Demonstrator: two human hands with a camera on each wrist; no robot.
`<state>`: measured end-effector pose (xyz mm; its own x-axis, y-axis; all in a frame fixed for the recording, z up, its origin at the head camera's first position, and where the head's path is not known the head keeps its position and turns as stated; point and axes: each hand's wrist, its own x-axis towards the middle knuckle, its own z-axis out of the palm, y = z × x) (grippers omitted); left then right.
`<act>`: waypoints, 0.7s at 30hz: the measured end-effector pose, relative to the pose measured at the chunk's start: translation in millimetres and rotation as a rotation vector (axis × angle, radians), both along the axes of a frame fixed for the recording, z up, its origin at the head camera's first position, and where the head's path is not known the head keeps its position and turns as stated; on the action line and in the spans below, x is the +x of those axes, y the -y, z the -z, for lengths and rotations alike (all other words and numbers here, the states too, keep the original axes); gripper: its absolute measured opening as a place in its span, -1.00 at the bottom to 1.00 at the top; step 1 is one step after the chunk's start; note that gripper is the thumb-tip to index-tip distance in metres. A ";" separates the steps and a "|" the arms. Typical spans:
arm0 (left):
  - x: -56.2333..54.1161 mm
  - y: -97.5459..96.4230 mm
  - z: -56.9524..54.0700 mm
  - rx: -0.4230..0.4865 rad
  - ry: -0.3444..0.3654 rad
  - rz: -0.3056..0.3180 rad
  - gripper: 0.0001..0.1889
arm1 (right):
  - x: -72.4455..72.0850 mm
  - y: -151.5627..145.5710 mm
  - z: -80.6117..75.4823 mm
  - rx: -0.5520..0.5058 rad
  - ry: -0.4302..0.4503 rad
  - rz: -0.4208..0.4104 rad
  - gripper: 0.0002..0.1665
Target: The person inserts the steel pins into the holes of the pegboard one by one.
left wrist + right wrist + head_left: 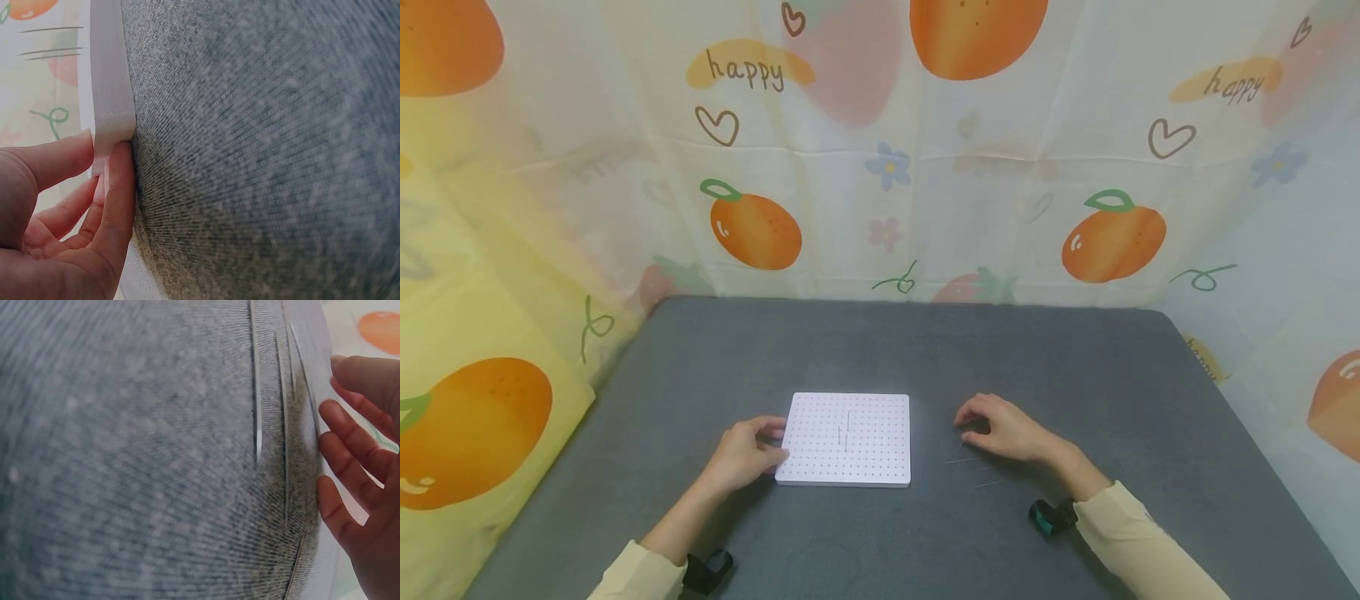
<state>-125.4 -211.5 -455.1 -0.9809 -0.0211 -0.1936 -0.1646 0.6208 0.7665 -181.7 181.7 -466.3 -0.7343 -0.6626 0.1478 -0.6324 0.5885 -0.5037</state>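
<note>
A white board with rows of small holes (880, 433) lies flat on the dark table. Several thin metal needles (848, 419) stand upright from its middle; three show in the left wrist view. My left hand (741, 450) holds the board's left edge, thumb on the upper face and fingers against the side. To the board's right, my right hand (1003, 429) hovers low with fingers loosely bent and thumb apart from the index finger. Loose needles (285, 431) lie on the cloth below and beside it. One thin needle (305, 362) is close to the fingertips, none visibly pinched.
Grey cloth covers the table (880, 350). A printed curtain (925, 225) hangs behind the far edge and along the sides. Another loose needle (988, 484) lies nearer the front. Black bands with cameras sit at the left wrist (707, 571) and right wrist (1052, 517).
</note>
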 end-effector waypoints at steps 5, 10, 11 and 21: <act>-0.2 -0.3 -0.6 -0.010 0.003 0.001 -0.53 | -0.8 3.0 2.0 0.021 -0.030 -0.018 -0.79; 0.2 -0.3 -2.0 -0.020 0.005 0.007 -0.52 | -0.9 4.8 1.7 0.055 -0.028 -0.022 -0.83; 0.2 -0.3 -2.2 -0.020 0.005 0.007 -0.52 | -1.1 4.8 1.8 0.059 -0.028 -0.024 -0.83; -0.2 -1.1 -2.3 -0.020 0.008 0.002 -0.52 | -3.2 4.2 5.3 0.069 -0.042 -0.029 -0.83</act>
<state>-125.6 -210.4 -452.8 -0.9792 -0.0234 -0.2013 -0.1700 0.6358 0.7529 -184.9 177.5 -471.6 -0.7084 -0.6935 0.1315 -0.6699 0.6018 -0.4348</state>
